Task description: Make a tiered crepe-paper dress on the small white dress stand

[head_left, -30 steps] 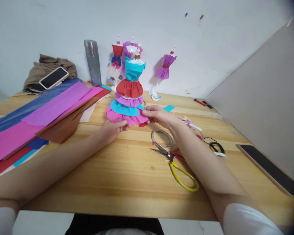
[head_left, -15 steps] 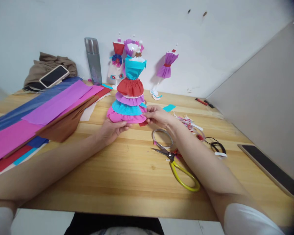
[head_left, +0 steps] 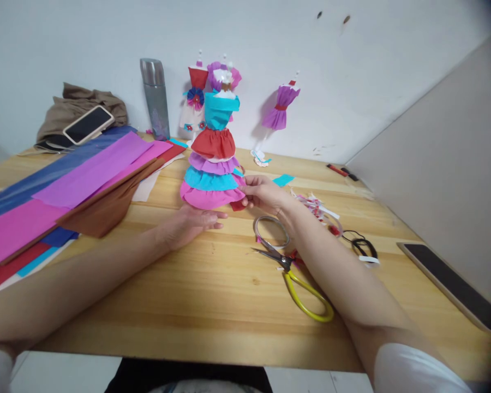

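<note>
Letting go of the dress (head_left: 213, 144), the left hand (head_left: 187, 225) drops a little lower. Half a second ago its thumb was on the pink edge (head_left: 213, 200) at the bottom. Now that thumb is off, so the front of the pink edge shows more. The dress has turned a bit too: its top leaned more to the right side of the view, and now it stands straighter. I think this means only the right hand (head_left: 265, 194) is keeping the dress steady, and the left hand is free.

The left hand is loosely open, with its fingers stretched out to the side and its thumb lying close above them. It holds nothing. It is very near the pink edge, but I can't tell if the top of the hand brushes it. The right hand is pinched on the other end of the pink edge, thumb in front; its other fingers are partly hidden. A red bit (head_left: 238, 205) pokes out under the dress, right by these fingers.

The dress is at the middle of the bench (head_left: 213, 295), in front of the other small dresses. I can't see what is under it, so I can't tell if it sits on the wood. Nearer the person lie a ring (head_left: 271, 218) and yellow scissors (head_left: 286, 264), with the right arm just beside them.
</note>
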A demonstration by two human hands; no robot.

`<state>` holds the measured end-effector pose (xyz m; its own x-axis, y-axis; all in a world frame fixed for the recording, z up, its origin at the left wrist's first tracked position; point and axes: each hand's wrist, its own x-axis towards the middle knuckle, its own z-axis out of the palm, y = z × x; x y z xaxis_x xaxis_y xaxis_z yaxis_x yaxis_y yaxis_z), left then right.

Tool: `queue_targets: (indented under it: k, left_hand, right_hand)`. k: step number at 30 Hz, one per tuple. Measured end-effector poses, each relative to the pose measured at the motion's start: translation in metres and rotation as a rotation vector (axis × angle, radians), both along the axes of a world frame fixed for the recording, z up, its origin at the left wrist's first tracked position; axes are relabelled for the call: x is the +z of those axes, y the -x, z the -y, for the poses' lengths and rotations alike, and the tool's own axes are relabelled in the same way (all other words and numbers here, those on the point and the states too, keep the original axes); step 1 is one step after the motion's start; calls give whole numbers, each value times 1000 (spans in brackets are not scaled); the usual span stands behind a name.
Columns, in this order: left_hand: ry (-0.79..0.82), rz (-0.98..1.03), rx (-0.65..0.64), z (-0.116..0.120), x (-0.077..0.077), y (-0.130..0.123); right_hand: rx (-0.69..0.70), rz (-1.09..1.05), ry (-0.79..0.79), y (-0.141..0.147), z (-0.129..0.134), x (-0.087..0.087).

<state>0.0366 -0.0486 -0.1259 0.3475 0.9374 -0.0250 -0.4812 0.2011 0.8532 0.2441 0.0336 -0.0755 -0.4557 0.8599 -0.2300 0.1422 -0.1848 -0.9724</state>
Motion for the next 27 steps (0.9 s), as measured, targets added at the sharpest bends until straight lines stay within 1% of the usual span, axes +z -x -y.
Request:
queue_targets:
  k: [3,5,7,9,10,11,12,16,18,20,22,25,27]
  left_hand:
    - [-61,16,-3,0,-4,1]
    - [-56,80,31,-2,-6,3]
    - [-5,133,46,-4,-8,4]
    - [53,138,8,-6,-9,5]
    - [71,125,-27,-6,-10,6]
    - [75,112,-60,-7,-10,6]
    - [65,106,-80,-7,-10,5]
    - [-13,107,-61,-5,-9,4]
    - [-20,22,-23,-3,-6,3]
    - [7,-117,54,-3,-2,2]
    - [43,-221,175,-4,3,1]
    - [55,-278,347,-10,7,-4]
    - [55,-302,396,-13,7,-7]
  right_hand:
    - [-20,36,22,-2,-1,3]
    - [10,135,12,-11,-4,8]
    - [132,278,7,-22,-6,12]
    - [335,354,51,-32,-6,15]
    - [413,347,76,-35,-6,14]
    - [457,312,98,-35,-5,12]
    - [466,255,117,-33,-4,8]
    - [447,2,247,-13,0,-14]
    - [384,-113,343,-3,1,-22]
    - [291,-215,441,4,2,-27]
    - [192,-307,517,8,4,-30]
    - [92,-403,558,12,5,-35]
    - [71,-435,556,14,5,-38]
